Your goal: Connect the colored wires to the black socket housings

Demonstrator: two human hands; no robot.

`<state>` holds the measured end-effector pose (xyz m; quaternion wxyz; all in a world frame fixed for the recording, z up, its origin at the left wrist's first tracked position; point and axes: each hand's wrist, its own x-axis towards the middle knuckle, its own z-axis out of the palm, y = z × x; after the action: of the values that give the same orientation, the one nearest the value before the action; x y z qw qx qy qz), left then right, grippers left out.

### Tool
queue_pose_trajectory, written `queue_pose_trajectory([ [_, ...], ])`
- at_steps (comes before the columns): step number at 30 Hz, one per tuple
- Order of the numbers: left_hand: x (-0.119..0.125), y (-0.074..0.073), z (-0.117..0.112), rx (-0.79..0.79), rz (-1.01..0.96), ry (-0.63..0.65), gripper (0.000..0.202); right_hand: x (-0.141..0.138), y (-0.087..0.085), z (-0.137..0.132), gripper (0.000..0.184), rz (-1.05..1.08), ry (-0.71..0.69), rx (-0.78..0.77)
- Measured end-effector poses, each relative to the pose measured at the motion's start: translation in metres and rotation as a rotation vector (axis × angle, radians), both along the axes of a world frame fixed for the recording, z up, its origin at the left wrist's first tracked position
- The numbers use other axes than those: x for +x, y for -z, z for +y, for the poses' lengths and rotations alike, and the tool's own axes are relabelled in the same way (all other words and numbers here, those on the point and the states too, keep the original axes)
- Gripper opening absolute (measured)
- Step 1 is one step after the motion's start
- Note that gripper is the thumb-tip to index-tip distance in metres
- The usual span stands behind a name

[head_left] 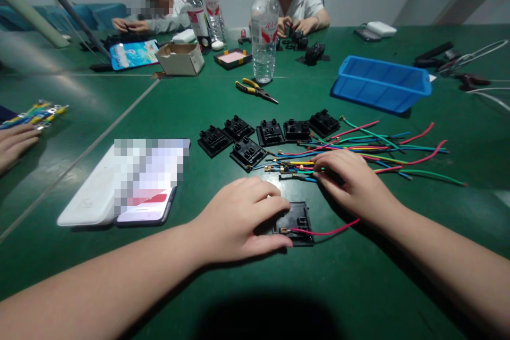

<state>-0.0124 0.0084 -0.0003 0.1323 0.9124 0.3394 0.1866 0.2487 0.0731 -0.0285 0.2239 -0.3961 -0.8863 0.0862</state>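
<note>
My left hand (249, 218) is closed on the left side of a square black plastic panel (297, 215) lying on the green table, thumb along its near edge. A red wire (330, 232) with a brass terminal sits on that panel and trails to the right. Over a loose pile of coloured wires (358, 143) with brass ends, my right hand (350, 175) has thumb and fingertips pinched together on a wire; which one is partly hidden. Several similar black panels (271, 132) stand in a cluster beyond my hands, left of the wires.
Yellow-handled pliers (257, 90) lie before a clear water bottle (265, 37). A blue bin (380, 85) stands back right. At left are a white slab (95, 186) and a phone (155, 186). Another person's hand (18, 143) rests by wires far left; two people sit opposite.
</note>
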Motion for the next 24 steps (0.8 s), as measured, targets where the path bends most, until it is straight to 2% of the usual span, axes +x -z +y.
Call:
queue_pose_trajectory([
  [9, 0.001, 0.002, -0.001, -0.008, -0.022, 0.007, 0.036, -0.002, -0.004, -0.002, 0.005, 0.066, 0.019, 0.098],
  [13, 0.002, 0.002, -0.001, -0.028, -0.008, 0.007, 0.033, -0.002, -0.009, -0.008, 0.012, 0.144, -0.015, 0.171],
  [18, 0.003, 0.001, -0.003, -0.054, -0.021, 0.009, 0.030, -0.005, -0.006, -0.016, 0.015, 0.151, -0.170, 0.129],
  [20, 0.004, 0.001, -0.003, -0.068, -0.035, 0.001, 0.028, -0.006, -0.005, -0.017, 0.018, 0.143, -0.184, 0.106],
  [24, 0.002, 0.002, -0.003, -0.100, -0.054, 0.001, 0.024, -0.006, -0.006, -0.018, 0.036, 0.147, -0.174, 0.024],
])
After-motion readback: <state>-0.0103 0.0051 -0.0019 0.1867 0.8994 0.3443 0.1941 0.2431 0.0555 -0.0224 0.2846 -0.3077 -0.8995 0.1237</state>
